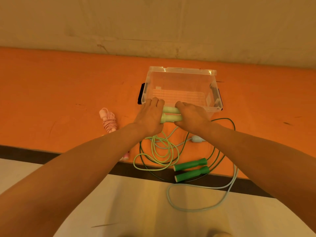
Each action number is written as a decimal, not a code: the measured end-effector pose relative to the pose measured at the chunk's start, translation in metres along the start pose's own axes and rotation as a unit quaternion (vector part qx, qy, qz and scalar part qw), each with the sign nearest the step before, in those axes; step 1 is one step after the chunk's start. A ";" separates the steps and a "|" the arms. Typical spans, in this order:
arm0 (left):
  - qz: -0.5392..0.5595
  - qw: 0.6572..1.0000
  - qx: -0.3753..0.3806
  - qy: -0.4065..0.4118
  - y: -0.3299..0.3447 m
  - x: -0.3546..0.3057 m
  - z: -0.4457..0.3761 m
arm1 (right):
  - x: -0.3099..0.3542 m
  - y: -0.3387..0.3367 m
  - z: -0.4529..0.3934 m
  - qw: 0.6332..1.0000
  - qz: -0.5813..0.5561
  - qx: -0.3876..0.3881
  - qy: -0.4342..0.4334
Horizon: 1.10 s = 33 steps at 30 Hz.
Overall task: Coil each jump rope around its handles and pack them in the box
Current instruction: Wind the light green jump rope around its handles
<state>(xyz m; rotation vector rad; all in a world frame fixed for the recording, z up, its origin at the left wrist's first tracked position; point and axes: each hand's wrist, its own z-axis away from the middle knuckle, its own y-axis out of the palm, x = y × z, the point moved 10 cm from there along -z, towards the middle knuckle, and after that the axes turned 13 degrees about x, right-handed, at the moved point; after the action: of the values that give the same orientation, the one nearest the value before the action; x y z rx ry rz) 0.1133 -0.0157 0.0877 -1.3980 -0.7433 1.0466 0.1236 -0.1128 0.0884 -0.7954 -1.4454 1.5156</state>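
Orange desk (51,93) against a pale wall, clear box (182,74) at its far side with nothing packed inside. One pink jump rope (109,123) coiled and lying left of the box; left hand (150,115) and right hand (193,118) both curled around the paired pale-green handles (171,114) just in front of the box, cord (159,151) trailing loose, winding apparently not begun. Left to coil: pale-green rope, dark-green rope (191,169), light-blue rope (205,197); left to pack: all four.
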 end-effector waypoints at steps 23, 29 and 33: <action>0.051 0.998 -0.047 0.006 -0.061 0.009 -0.008 | 0.053 0.065 -0.029 0.899 -0.413 0.134 -0.063; 0.011 0.998 -0.062 -0.025 -0.075 0.019 -0.007 | 0.072 0.081 -0.041 0.876 -0.462 0.136 -0.039; -0.010 0.995 -0.049 -0.081 -0.073 0.052 -0.003 | 0.036 0.075 -0.029 0.931 -0.353 0.080 -0.044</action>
<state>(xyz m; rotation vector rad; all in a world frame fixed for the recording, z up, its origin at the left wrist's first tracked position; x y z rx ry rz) 0.1464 0.0386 0.1503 -1.3971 -0.9366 1.1301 0.1230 -0.0641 0.0150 -0.0706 -1.4350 1.0890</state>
